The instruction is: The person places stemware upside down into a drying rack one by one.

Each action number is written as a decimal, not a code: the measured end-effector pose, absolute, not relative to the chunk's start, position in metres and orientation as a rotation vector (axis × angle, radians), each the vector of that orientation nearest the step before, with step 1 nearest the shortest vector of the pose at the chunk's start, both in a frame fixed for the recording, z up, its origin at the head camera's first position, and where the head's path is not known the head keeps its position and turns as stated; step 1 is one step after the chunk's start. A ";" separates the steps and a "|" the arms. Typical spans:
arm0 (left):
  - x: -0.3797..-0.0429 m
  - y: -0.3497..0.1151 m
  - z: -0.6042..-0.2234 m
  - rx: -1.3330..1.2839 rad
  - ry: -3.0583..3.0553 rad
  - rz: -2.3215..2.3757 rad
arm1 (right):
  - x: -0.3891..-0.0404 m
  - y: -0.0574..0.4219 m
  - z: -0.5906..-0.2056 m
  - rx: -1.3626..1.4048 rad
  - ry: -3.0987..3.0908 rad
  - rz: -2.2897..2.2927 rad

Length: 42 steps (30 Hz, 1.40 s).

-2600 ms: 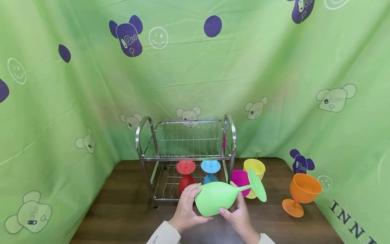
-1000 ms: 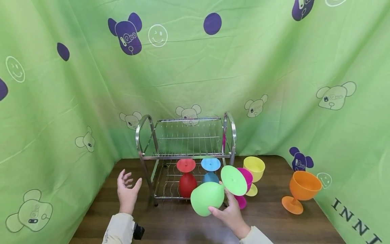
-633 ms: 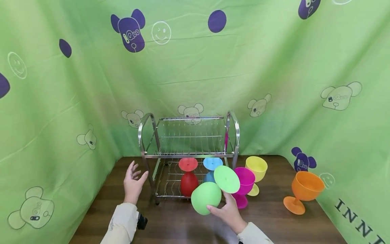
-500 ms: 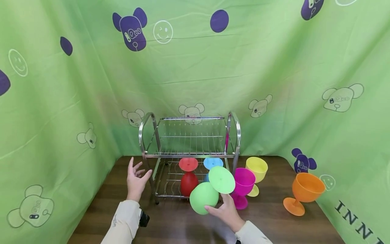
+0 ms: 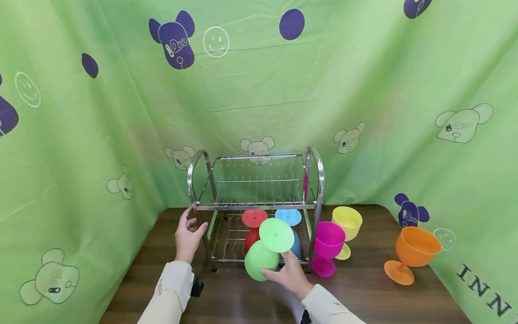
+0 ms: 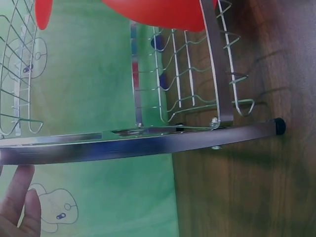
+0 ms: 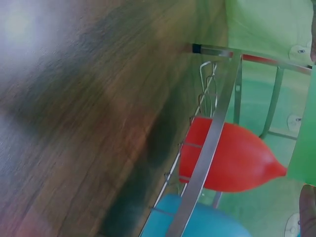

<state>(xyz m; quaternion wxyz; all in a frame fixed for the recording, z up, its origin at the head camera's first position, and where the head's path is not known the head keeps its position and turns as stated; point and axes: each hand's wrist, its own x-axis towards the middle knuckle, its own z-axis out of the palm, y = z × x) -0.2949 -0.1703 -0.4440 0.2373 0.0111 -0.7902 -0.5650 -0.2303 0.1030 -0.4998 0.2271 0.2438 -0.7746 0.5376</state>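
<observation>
My right hand (image 5: pixel 290 276) grips a light green plastic goblet (image 5: pixel 262 261), upside down and tilted, its round foot up. The goblet is in front of the lower shelf of a chrome two-tier dish rack (image 5: pixel 251 208). Fingers of my left hand (image 5: pixel 187 240) are spread at the rack's left side; in the left wrist view, the fingertips (image 6: pixel 20 182) meet the metal side frame (image 6: pixel 148 147). Upturned on the lower shelf stand a red goblet (image 5: pixel 254 218) and a blue goblet (image 5: pixel 288 217), both partly hidden behind the green one.
Right of the rack, a magenta goblet (image 5: pixel 329 240) and a yellow goblet (image 5: pixel 347 221) stand upright on the wooden table (image 5: pixel 238 299). Farther right is an orange goblet (image 5: pixel 418 247), leaning. A green printed cloth (image 5: pixel 259 90) hangs behind and at both sides.
The left hand has let go of the green goblet and moved left to the rack's side. My right hand has turned the goblet foot-up and shifted it left towards the lower shelf.
</observation>
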 end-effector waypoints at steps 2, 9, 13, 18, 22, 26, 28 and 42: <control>-0.297 -0.168 -0.442 0.040 -2.169 -1.555 | -0.233 0.100 -0.498 0.640 -2.159 1.472; -0.302 -0.172 -0.438 0.051 -2.157 -1.542 | -0.240 0.081 -0.496 0.561 -2.205 1.556; -0.302 -0.176 -0.441 0.061 -2.178 -1.470 | -0.241 0.069 -0.500 0.532 -2.229 1.586; -0.302 -0.180 -0.442 0.035 -2.197 -1.369 | -0.249 0.053 -0.500 0.551 -2.274 1.558; -0.303 -0.180 -0.442 -0.022 -2.196 -1.280 | -0.258 0.039 -0.501 0.511 -2.304 1.541; -0.304 -0.180 -0.442 -0.051 -2.212 -1.242 | -0.266 0.027 -0.504 0.434 -2.345 1.484; -0.304 -0.179 -0.442 -0.050 -2.216 -1.242 | -0.269 0.024 -0.505 0.412 -2.367 1.447; -0.301 -0.178 -0.438 -0.061 -2.291 -1.201 | -0.294 0.012 -0.485 0.436 -2.535 1.321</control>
